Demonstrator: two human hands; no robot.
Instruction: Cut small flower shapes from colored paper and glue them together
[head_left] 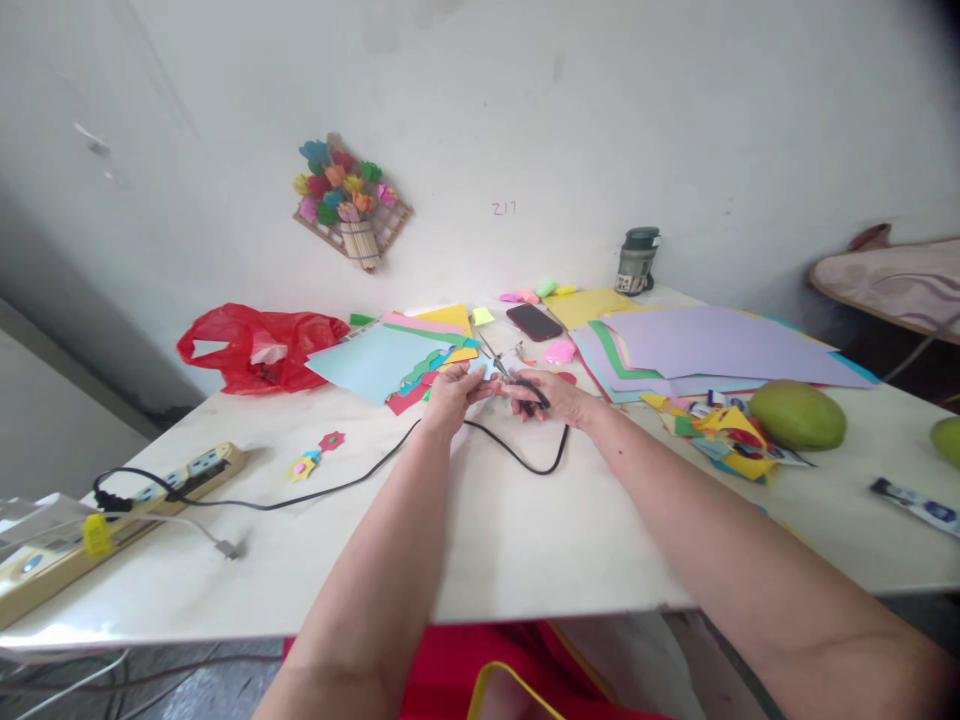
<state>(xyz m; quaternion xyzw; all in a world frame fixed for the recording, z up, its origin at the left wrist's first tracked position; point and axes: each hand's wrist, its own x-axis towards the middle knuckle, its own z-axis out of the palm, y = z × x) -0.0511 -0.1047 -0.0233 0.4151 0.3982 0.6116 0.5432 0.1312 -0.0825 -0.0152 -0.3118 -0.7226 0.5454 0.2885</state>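
In the middle of the table my left hand (451, 396) is closed on a small light blue piece of paper (489, 367). My right hand (551, 397) grips the black handles of a pair of scissors (534, 391). The metal blades point away to the upper left, close beside the blue paper; whether they touch it I cannot tell. Just left of my left hand lie wavy-cut coloured paper strips (427, 375). A pink lump (559, 351) rests beyond my right hand. To the left on the table are small cut paper flowers (302, 466).
Paper sheets lie left (367, 362) and right (705, 345). Around them are a red plastic bag (259, 345), a phone (534, 322), a bottle (637, 262), paper scraps (739, 440) and a green mango (799, 415). A black cord (315, 493) runs from a power strip (180, 490) towards my hands.
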